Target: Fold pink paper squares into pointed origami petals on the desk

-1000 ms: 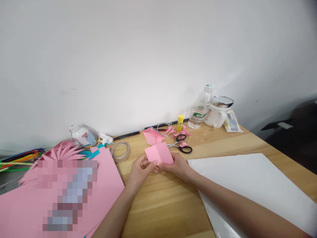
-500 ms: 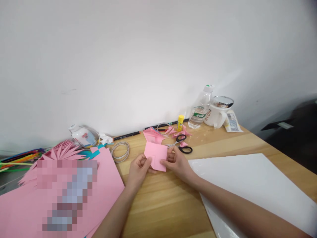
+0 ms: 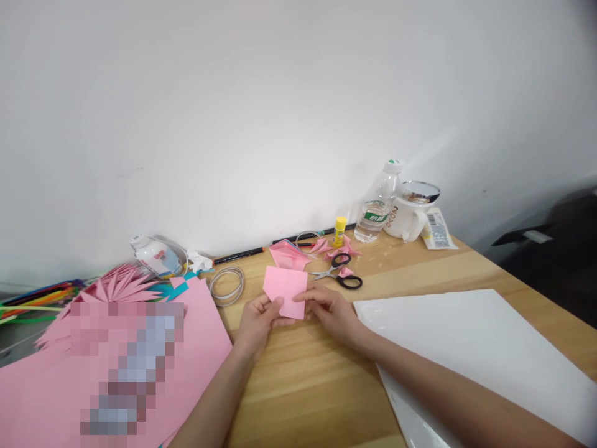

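Observation:
A small folded piece of pink paper (image 3: 286,283) is held up just above the wooden table, one corner cut or folded at a slant. My left hand (image 3: 256,320) pinches its lower left side, thumb on the front and fingers behind. At the right edge, my right hand (image 3: 332,311) grips the same paper, with the index finger lying across its face and other fingers partly hidden. Right behind it lies another folded pink paper (image 3: 286,254). Scissors (image 3: 336,272) with black handles rest just beyond my right hand, blades pointing left.
A yellow glue stick (image 3: 340,231), pink paper scraps (image 3: 321,246), a water bottle (image 3: 373,211) and a white mug (image 3: 405,218) stand or lie along the wall. Large pink sheets (image 3: 205,348) cover the left, near a coiled ring (image 3: 227,286). A white board (image 3: 466,348) lies right.
The pink paper has shifted slightly left and turned a little. My right index finger has moved onto its front face, and the small folded flap at its lower left no longer shows.

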`<state>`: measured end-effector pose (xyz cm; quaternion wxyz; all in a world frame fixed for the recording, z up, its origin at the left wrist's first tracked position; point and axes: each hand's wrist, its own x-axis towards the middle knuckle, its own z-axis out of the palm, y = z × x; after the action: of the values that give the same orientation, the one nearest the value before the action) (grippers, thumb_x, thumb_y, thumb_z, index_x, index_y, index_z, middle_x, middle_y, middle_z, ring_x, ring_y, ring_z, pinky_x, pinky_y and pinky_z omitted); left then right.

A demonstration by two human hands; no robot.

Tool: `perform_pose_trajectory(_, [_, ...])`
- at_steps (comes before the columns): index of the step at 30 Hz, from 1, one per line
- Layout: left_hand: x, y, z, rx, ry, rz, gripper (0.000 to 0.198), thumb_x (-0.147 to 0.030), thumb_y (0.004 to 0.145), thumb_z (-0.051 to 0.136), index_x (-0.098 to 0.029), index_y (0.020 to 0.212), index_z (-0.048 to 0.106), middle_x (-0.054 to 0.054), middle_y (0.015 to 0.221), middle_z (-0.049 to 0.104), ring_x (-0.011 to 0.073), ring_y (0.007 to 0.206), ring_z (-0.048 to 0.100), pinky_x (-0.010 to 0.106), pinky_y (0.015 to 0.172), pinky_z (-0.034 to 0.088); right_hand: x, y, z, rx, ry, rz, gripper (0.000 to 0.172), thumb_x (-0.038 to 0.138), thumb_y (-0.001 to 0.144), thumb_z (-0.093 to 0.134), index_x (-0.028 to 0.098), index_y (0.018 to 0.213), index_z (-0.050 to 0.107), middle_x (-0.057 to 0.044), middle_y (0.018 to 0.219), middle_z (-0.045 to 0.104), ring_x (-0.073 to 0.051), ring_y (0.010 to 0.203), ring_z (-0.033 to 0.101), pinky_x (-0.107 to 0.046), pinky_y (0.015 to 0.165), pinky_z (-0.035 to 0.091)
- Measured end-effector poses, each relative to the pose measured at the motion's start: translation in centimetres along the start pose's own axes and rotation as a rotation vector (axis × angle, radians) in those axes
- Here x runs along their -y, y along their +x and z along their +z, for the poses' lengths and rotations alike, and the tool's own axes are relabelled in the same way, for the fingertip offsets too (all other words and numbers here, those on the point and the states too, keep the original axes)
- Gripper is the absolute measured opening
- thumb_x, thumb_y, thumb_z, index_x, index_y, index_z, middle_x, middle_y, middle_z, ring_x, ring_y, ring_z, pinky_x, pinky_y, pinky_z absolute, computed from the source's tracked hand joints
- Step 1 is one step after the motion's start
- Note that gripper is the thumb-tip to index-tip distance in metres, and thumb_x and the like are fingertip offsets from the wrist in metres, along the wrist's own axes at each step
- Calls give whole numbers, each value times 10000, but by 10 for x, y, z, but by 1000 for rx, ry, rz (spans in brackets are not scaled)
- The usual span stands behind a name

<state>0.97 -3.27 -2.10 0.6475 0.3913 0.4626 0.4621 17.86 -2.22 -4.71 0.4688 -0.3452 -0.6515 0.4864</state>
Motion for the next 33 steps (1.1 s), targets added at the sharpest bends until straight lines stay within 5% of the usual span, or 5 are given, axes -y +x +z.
perform_pose_trajectory(5, [0,1,-1,-10,10,-1,332,-283,689,667,-68,942,647,132,871,701,224,758,657,282,576,553,6,0,1,-14,-162,-55,268,97,726,537,243,893,686,-49,892,602,-173,833,564,-275,681,458])
perform_pose_trajectory(14, [0,0,0,31,-3,26,311,-261,692,664,-77,942,651,129,875,702,239,807,646,312,629,540,4,-1,0,3,-188,-11,175,249,662,672,219,833,694,-56,907,560,-157,767,544,-209,539,430])
perform_pose_trajectory(19, [1,-1,0,125,17,-29,325,-223,661,695,-77,947,647,123,846,706,218,732,656,306,617,537,6,0,1,-62,-250,34,149,323,672,669,180,713,683,-32,731,563,-129,633,517,-212,520,397])
perform_pose_trajectory(33, [1,-4,9,137,24,-84,297,-358,691,649,-93,823,675,98,767,708,210,714,659,318,655,530,0,2,1,-122,53,182,296,281,613,696,177,764,463,50,646,472,-88,553,459,-200,513,397])
